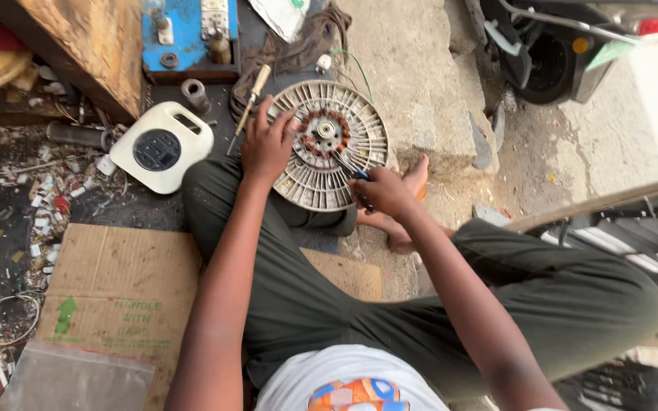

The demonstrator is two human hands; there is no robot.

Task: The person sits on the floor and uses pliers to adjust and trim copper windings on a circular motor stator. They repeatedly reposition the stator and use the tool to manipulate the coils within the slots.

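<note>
You sit cross-legged on the ground with a round, pale grey ribbed plastic motor disc with copper windings at its hub propped against your shin at about twelve o'clock from your lap. Your left hand lies spread on the disc's nine o'clock edge, fingers open and pressing flat to steady it. Your right hand is closed around a small blue-handled metal tool, its tip reaching toward the ring of coils from the four o'clock side.

Judging by this, the work is still midway: the disc is out and bared, the windings remain seated around the central hub, and nothing looks freed yet.

The disc looks dusty, its radial fins intact, the copper coils evenly spaced and reddish-brown. At ten o'clock a wooden-handled screwdriver lies just beside the disc, and further out at nine o'clock a white plastic casing with a dark round centre.
</note>
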